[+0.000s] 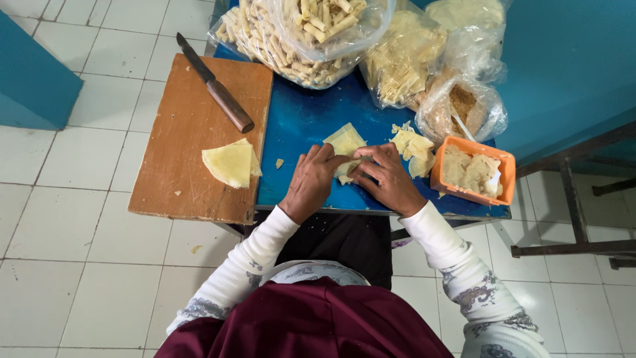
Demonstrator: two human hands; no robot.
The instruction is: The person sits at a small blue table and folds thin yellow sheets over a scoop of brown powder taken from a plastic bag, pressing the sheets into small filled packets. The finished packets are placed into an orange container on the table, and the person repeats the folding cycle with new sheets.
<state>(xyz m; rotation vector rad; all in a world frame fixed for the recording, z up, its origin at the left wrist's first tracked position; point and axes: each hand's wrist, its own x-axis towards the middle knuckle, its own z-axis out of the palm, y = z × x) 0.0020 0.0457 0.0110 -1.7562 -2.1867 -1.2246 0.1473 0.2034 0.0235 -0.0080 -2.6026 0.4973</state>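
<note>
My left hand (310, 182) and my right hand (387, 178) meet over a pale yellow pastry wrapper (345, 141) lying on the small blue table (301, 119). Both hands pinch the wrapper's near edge and fold it; the fingertips touch each other there. What lies inside the fold is hidden by my fingers. A few torn wrapper pieces (412, 146) lie just right of my right hand.
A wooden cutting board (185, 132) at the left carries a folded stack of wrappers (230, 163) and a brown-handled knife (215, 85). An orange tub of filling (473, 170) stands at the right. Plastic bags of rolled pastries (301, 40) crowd the far edge. White tiled floor surrounds.
</note>
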